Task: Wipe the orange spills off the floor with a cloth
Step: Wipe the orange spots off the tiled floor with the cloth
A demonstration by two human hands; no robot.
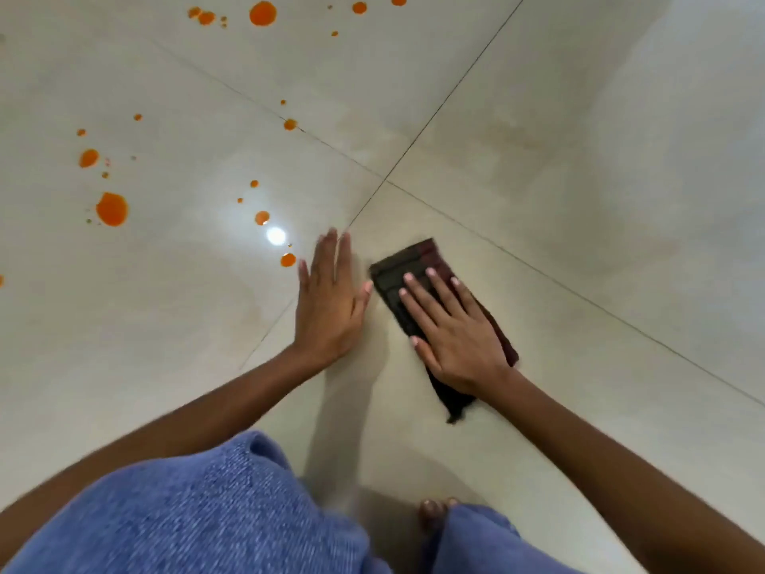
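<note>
Surrounding left hand (329, 310): orange spills (112, 209).

The right hand (457, 337) hides the dark cloth's (397, 275) middle. At nine o'clock, an orange spill (1, 280) is cut by the edge. Denim knees (186, 511) blur at six.
</note>
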